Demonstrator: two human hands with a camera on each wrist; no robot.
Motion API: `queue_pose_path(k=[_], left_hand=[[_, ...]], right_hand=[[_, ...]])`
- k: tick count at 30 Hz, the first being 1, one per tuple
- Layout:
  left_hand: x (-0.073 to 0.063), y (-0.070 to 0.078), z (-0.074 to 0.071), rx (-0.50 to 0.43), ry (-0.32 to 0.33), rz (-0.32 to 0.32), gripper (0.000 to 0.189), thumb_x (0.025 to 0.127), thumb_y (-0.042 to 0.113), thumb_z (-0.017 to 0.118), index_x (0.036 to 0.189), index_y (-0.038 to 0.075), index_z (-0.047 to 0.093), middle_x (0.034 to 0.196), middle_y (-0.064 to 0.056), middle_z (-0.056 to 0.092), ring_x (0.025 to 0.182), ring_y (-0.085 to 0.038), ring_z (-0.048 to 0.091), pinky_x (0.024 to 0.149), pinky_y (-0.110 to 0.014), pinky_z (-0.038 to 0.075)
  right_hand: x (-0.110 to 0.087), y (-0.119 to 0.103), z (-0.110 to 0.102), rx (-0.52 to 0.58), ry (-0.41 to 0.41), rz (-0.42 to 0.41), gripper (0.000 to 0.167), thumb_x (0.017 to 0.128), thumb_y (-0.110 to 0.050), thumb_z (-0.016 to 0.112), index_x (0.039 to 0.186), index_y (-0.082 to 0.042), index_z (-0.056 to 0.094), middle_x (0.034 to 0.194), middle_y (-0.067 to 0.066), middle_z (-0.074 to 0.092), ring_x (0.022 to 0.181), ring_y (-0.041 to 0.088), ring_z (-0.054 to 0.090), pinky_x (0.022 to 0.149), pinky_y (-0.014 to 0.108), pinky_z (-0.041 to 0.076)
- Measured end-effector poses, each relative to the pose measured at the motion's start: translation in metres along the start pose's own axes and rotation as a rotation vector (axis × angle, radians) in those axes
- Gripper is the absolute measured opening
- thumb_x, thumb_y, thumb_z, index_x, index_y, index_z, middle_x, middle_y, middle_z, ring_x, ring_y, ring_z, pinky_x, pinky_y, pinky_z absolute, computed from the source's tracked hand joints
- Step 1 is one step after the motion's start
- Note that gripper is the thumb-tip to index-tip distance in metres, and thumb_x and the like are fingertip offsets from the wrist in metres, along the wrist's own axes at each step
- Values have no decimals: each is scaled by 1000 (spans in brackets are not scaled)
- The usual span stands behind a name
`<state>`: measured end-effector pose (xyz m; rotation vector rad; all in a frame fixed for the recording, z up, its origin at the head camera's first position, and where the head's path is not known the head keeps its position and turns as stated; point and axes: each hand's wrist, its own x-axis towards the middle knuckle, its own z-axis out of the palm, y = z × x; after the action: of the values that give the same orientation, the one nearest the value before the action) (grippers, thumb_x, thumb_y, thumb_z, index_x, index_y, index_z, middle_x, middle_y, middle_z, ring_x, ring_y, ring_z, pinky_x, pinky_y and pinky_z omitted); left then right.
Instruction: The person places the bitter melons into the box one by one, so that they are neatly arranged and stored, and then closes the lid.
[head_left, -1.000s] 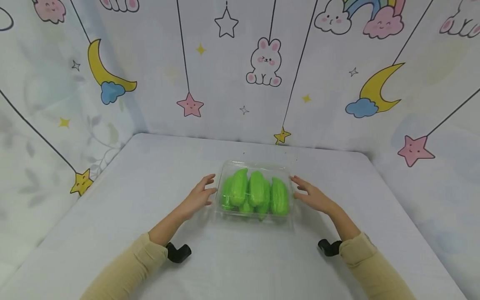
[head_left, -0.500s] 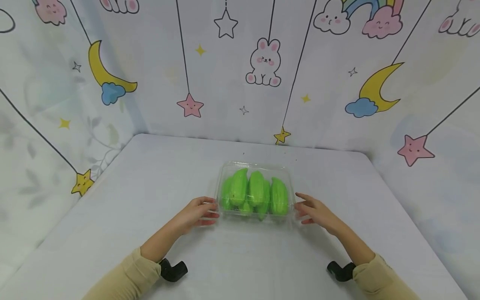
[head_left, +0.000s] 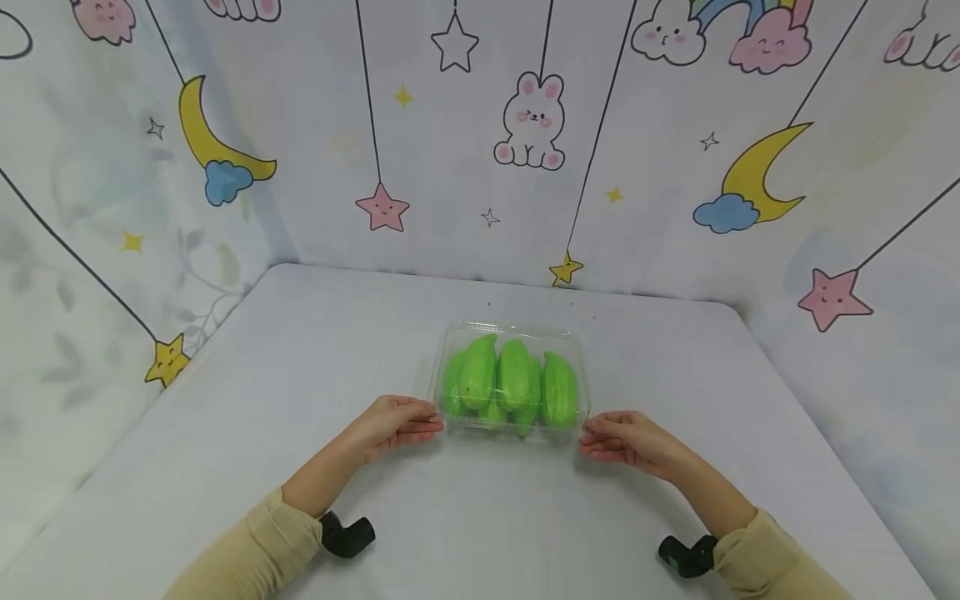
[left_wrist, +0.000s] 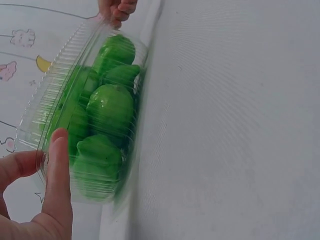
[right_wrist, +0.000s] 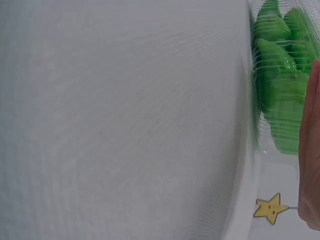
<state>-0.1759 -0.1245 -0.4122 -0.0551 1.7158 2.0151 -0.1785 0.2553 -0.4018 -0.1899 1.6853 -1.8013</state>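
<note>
A clear plastic clamshell box (head_left: 459, 331) sits mid-table in the head view, its lid down. Several bright green, elongated fruit-like pieces (head_left: 514, 377) with pointed tips lie inside, seen through the ribbed wall in the left wrist view. My left hand (head_left: 393, 425) pinches the rim at the box's near left corner; the left wrist view shows the thumb and a finger (left_wrist: 59, 175) at that edge. At the near right corner my right hand (head_left: 628, 442) pinches the rim with its fingertips. The right wrist view catches only part of this hand, beside the green pieces (right_wrist: 282, 100).
A white cloth-like surface covers the table (head_left: 480, 517). Behind and at both sides stands a printed backdrop (head_left: 442, 133) with moons, stars and a rabbit. A black angled device (head_left: 347, 535) is at the left wrist and another (head_left: 686, 557) at the right.
Both hands have come back along the box's sides to its near corners, and their spread fingers have closed onto the rim. The box has stayed about in place.
</note>
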Motion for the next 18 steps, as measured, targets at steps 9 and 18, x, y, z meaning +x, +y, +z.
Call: queue_pose_path(k=[9, 18], left_hand=[[-3, 1, 4, -5, 13, 33, 32, 89, 8, 58, 109, -17, 55, 92, -16, 68, 81, -15, 67, 73, -24, 52], [1, -2, 5, -8, 45, 28, 37, 90, 5, 53, 116, -20, 47, 88, -12, 68, 75, -12, 67, 70, -23, 53]], right_hand=[[0, 2, 7, -126, 95, -82, 19, 92, -6, 51, 99, 10, 56, 81, 2, 66, 77, 11, 66, 72, 22, 52], [-1, 0, 5, -68, 83, -20, 25, 93, -7, 52, 105, 14, 54, 82, 5, 67, 78, 14, 67, 71, 23, 53]])
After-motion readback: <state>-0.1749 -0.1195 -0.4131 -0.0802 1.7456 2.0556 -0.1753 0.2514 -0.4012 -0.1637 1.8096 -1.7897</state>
